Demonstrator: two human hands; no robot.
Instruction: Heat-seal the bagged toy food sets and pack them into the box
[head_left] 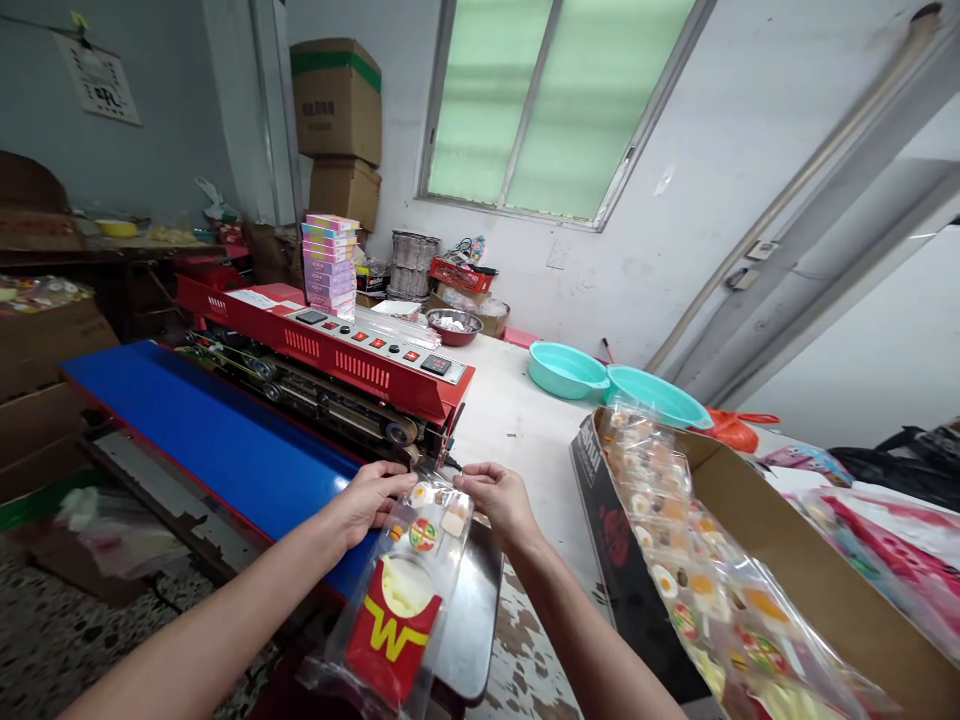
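At the sealer's (337, 360) near end, you hold a clear bag (405, 590) by its top edge. Your left hand (371, 500) has its fingers pinched on the top left corner, and your right hand (496, 497) has its fingers pinched on the top right corner. That edge sits just short of the sealer's intake.

The bag lies on a steel plate (472, 610), and its lower end hangs past the plate's near rim. The blue belt (217, 435) runs away to your left along the sealer's front. Close by your right forearm stands an open box (795, 560) with candy packs (705, 590) spilling over its wall. Beyond it the white worktop (517, 420) carries two teal basins (566, 368).

Inside the bag, a red fries-style pouch shows a yellow "W". The print on the box's dark side is too blurred to read.
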